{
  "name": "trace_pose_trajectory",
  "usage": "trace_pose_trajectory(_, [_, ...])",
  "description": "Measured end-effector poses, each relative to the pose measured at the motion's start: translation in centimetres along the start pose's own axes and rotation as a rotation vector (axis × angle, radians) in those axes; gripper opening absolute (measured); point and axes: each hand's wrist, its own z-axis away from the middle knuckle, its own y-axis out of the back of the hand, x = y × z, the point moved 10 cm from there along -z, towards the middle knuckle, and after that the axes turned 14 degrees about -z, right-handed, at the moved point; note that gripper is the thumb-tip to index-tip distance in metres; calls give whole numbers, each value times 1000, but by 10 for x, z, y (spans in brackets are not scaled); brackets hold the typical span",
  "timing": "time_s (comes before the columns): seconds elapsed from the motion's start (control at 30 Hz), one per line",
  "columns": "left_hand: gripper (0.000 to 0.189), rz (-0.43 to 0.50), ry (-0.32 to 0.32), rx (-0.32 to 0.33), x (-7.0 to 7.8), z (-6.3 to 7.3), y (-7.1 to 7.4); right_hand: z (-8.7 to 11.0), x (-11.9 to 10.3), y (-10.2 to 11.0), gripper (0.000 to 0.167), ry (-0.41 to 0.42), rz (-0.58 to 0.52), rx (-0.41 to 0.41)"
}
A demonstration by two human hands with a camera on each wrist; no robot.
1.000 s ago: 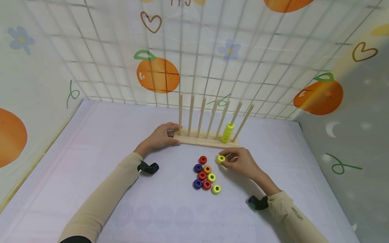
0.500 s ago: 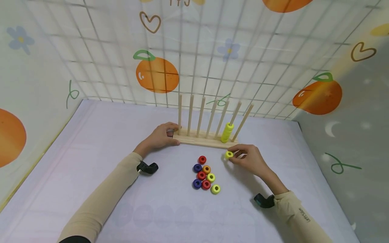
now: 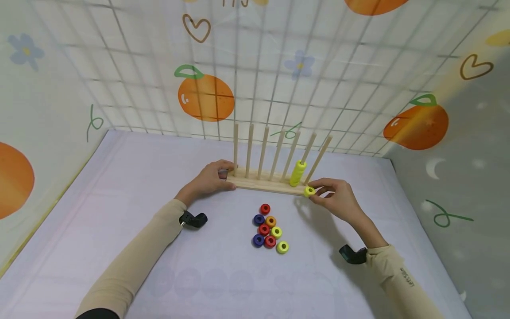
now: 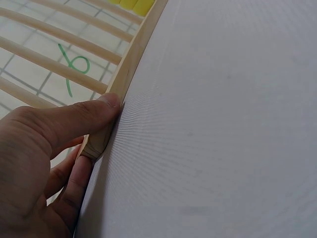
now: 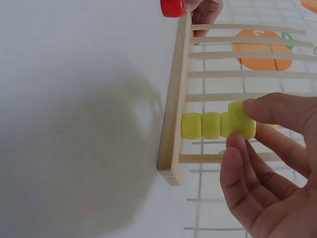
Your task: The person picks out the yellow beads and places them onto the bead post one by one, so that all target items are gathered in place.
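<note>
My left hand (image 3: pixel 208 178) grips the left end of a wooden base (image 3: pixel 264 182) that carries a row of upright pegs. In the left wrist view, the thumb lies along the base's front (image 4: pixel 131 69) while the other fingers bend behind its end. A stack of yellow beads (image 3: pixel 297 173) sits on the second peg from the right. With thumb and fingertips, my right hand (image 3: pixel 338 197) pinches another yellow bead (image 3: pixel 309 191), raised in front of the base's right end. From the right wrist, this held bead (image 5: pixel 241 121) overlaps the stack (image 5: pixel 192 125), its hole side turned partly out of sight.
In front of the base lies a loose cluster of beads: red (image 3: pixel 265 208), dark blue (image 3: pixel 259 220), orange (image 3: pixel 271 221) and yellow (image 3: pixel 282 247). A printed curtain (image 3: pixel 159 88) hangs behind the white-covered table (image 3: pixel 191 266).
My right hand has carried the yellow bead rightward and away from me, up from beside the cluster to the base's right end. My left hand keeps its grip on the base.
</note>
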Motion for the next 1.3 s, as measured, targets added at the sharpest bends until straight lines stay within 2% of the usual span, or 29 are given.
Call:
trace_pose_trajectory(0.43, [79, 6, -8, 3, 2, 0, 0, -1, -10, 15, 29, 21, 44, 32])
trace_pose_trajectory(1.0, [78, 5, 9, 4, 3, 0, -1, -5, -39, 31, 29, 92, 84, 73])
trace_pose_trajectory(1.1, [76, 0, 13, -5, 11, 4, 1, -5, -44, 35, 29, 105, 78, 82])
trace_pose_trajectory(1.3, [70, 16, -11, -10, 40, 17, 11, -8, -57, 39, 31, 143, 72, 99])
